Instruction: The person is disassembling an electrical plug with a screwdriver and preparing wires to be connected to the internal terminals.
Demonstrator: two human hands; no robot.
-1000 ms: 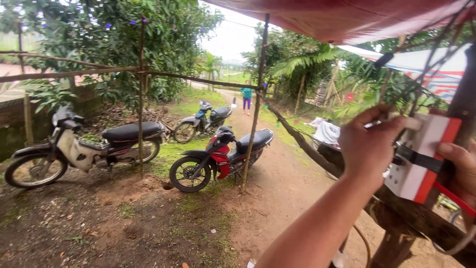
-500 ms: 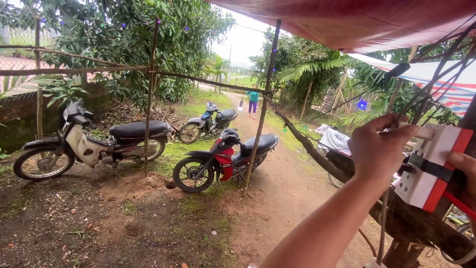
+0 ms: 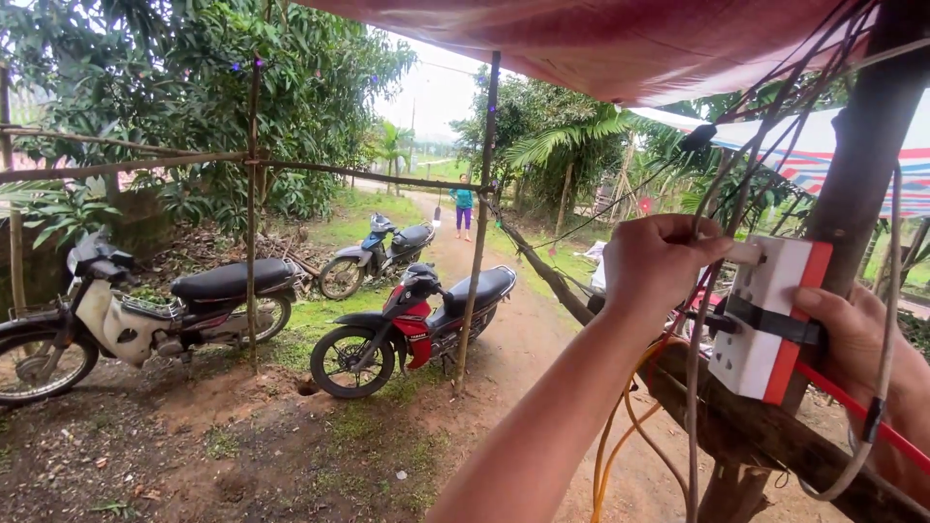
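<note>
white plastic with an orange-red edge, a boxy socket block [image 3: 770, 320] sits strapped by a black band against a dark wooden post [image 3: 862, 165] at the right of the head view, the only view there is; the strap seems to be what fixes it there, while the right hand [image 3: 857, 344] cups its far side, fingers wrapped round the orange edge, apparently to keep it from shifting; the left hand [image 3: 654, 261] reaches across from the lower middle of the frame, fingers pinched narrow on a small pale plug-like piece [image 3: 744, 253] at the block's top corner, pressed right against the casing; whether that piece is seated in the block or only touching it cannot be told; thin dark wires [image 3: 722, 184] drop from the red tarpaulin [image 3: 620, 48] overhead and cross in front of the left hand and the block, crowding the space; yellow cable [image 3: 620, 436] loops down below the forearm, and a red cord [image 3: 852, 407] runs off under the right wrist; a rough sloping timber [image 3: 765, 436] braces the post beneath the block; further off, well apart from the hands, a red motorbike [image 3: 407, 324] stands by a thin pole [image 3: 477, 223], a pale one [image 3: 126, 315] to its left, a third [image 3: 378, 257] behind; a person in teal [image 3: 463, 205] is on the dirt path [image 3: 523, 339] far back, among green trees [image 3: 194, 107].
</note>
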